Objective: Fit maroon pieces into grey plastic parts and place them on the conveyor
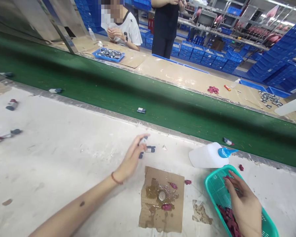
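Note:
My left hand (130, 158) is closed on a small grey-and-white plastic part (143, 141) above the white table. Right beside its fingers lies a similar grey-and-white part (150, 149), and another is partly hidden under the hand. Over the green basket (213, 189), my right hand (246, 200) pinches a small dark red piece (227, 177), mostly covered by the fingers. More dark red pieces (228, 219) are heaped in the basket. Between the hands, a cardboard sheet (150, 227) bears a bottle cap (162, 196), wet brown stains and two red pieces (166, 207).
A white bottle with a blue nozzle (204, 156) lies behind the basket. The green conveyor belt (101, 85) crosses beyond, carrying scattered parts (141, 110). Across it, a person (128, 29) sits by a blue tray of parts (117, 59), and another person stands (164, 33).

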Available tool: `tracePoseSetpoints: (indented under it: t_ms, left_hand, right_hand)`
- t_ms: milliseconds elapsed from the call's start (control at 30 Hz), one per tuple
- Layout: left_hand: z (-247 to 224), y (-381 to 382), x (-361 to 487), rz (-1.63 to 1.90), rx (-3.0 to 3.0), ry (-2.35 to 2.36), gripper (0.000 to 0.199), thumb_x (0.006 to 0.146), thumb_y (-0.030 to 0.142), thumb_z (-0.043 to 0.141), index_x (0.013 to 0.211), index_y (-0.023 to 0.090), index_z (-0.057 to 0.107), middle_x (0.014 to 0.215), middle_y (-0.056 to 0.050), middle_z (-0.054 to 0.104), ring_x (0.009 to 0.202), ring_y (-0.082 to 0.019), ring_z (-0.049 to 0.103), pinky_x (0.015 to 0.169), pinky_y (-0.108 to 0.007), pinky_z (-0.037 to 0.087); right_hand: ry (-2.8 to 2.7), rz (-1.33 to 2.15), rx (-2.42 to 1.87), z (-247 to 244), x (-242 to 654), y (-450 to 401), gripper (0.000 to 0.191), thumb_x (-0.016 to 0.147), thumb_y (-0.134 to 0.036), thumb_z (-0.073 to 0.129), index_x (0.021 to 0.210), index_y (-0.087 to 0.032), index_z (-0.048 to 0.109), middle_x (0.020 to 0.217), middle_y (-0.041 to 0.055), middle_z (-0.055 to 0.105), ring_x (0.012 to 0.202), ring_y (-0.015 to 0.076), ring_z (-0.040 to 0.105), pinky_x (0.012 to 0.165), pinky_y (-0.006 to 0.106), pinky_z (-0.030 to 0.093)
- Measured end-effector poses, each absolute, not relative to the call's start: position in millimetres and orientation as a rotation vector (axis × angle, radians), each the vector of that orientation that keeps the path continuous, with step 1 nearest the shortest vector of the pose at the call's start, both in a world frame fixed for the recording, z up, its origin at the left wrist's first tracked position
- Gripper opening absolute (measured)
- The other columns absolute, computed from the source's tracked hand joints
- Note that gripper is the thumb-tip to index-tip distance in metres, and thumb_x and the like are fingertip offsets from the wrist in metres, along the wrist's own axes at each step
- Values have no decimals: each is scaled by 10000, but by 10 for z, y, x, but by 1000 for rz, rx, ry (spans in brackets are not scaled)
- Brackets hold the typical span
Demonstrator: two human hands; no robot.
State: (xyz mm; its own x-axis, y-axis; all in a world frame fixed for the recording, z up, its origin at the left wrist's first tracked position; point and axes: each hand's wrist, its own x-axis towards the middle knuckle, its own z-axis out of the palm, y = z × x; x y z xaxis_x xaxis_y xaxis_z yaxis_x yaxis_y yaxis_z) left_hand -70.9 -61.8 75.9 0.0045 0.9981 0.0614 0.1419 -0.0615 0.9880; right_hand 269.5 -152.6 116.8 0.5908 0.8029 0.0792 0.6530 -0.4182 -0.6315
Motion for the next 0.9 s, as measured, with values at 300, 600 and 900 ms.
tracePoseSetpoints:
  t_ms: [300,600,900]
  left_hand:
    - [716,862,-1134,1002,1979,1655,96,845,224,447,922,212,502,1081,-117,606,1121,-290,515,1033,-474,378]
    - [547,1029,-1096,764,2135,1633,99,820,195,465,891,215,531,1002,-124,652,968,-296,585,907,-438,454]
    - [656,525,-1184,737,2198,1582,182,873,360,450,933,211,535,1004,-104,657,987,-289,589,919,-433,454]
  right_hand:
    - [-850,1119,-1655,1193,1953,-1675,406,613,-565,811,673,-192,662,563,69,688,533,239,667,486,334,560]
    - [-1229,1158,-1586,914,1565,-1683,413,777,-554,695,620,-199,555,508,-7,575,442,145,516,422,237,400]
    - [-1933,822,-1466,822,1312,-1706,321,917,-261,546,606,-233,470,560,-32,541,477,142,504,469,239,344]
